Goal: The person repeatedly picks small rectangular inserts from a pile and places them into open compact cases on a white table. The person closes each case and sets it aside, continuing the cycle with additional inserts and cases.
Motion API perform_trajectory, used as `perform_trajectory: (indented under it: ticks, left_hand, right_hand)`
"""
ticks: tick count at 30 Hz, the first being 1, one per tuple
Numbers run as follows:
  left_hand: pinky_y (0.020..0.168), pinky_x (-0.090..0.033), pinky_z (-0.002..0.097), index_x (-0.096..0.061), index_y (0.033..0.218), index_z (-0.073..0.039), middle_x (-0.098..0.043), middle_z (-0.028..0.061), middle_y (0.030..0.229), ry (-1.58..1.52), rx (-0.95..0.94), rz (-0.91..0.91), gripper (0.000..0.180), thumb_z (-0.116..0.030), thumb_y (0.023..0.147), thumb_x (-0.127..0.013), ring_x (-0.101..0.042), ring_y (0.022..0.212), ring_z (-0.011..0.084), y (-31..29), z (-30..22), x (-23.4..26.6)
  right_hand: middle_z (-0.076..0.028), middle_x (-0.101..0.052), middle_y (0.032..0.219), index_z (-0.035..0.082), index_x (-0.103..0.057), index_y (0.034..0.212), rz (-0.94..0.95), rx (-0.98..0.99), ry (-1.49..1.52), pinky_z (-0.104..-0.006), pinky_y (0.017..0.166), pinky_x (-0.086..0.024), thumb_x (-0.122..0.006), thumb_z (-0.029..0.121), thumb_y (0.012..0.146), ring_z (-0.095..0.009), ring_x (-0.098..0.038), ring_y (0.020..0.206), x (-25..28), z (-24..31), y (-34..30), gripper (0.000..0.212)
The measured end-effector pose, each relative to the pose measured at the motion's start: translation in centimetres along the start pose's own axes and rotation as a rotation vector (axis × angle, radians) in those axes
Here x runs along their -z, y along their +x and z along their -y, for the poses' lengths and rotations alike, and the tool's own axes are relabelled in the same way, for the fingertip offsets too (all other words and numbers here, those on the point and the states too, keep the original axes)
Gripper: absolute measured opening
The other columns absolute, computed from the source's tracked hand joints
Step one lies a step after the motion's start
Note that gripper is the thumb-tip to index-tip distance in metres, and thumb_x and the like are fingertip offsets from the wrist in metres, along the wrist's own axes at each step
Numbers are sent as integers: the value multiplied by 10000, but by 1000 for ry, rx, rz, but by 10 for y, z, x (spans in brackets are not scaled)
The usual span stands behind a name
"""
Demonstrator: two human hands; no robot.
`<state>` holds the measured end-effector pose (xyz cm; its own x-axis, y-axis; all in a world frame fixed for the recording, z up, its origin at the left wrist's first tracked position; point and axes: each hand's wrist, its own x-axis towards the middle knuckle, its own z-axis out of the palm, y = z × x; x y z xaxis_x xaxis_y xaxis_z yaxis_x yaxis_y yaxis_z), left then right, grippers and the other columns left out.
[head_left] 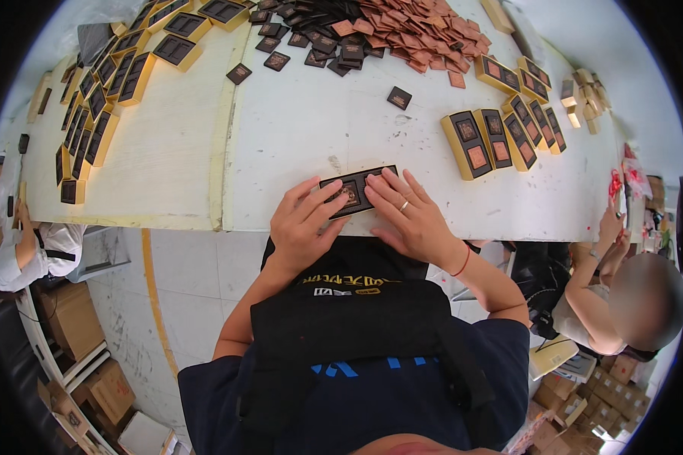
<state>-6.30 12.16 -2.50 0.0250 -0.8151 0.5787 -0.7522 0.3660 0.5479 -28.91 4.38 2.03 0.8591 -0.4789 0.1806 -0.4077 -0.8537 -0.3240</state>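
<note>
A flat black box with two square wells lies on the white table close to its near edge. My left hand rests on the box's left end, with the fingertips pressing a small dark square into the left well. My right hand, a ring on one finger, lies flat over the box's right end. Both hands touch the box, and neither lifts it.
A heap of black and copper square packets lies at the far middle. Filled gold-sided boxes stand in a row at right, and empty ones line the left. One person sits at right, another at left. Cardboard cartons sit on the floor.
</note>
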Motion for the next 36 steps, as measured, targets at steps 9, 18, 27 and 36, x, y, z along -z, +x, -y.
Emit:
perform_trajectory:
  ticks: [9,18,27,36]
  left_hand:
    - [1127,-360,485,-610,1333,-78,-550,171,1406,667,218,-288,483,-190,884,-747,-482,1330,375,5,152,142]
    - [1065,-396,522,-446,1503,-122,-503,182,1479,877,731,-126,834,-620,871,-665,-495,1318,399,-42,311,261]
    - [1114,-354,521,-550,1337,-18,-582,205,1347,1001,304,-449,705,-430,820,-797,-489,1310,399,-12,309,271]
    - [1078,-425,437,-579,1241,25,-580,179,1366,533,568,-268,413,-229,937,-695,-552,1255,364,6,251,201]
  right_hand:
    - [-41,-622,1322,88,-651,1216,-346,-246,-361,-540,1166,-264,-817,166,762,-276,-510,1323,-2,-30,-36,489]
    - [-124,-650,1137,41,-641,1074,-640,-521,-439,-483,1031,-397,-747,137,840,-336,-573,1093,18,-135,-49,275]
    - [-201,-655,1159,22,-638,1173,-673,-625,-423,-503,985,-442,-742,153,861,-385,-603,1087,44,-262,-64,354]
    - [-131,-510,1456,102,-579,1360,-308,-289,23,-463,1147,-313,-746,143,854,-364,-394,1396,2,-117,56,534]
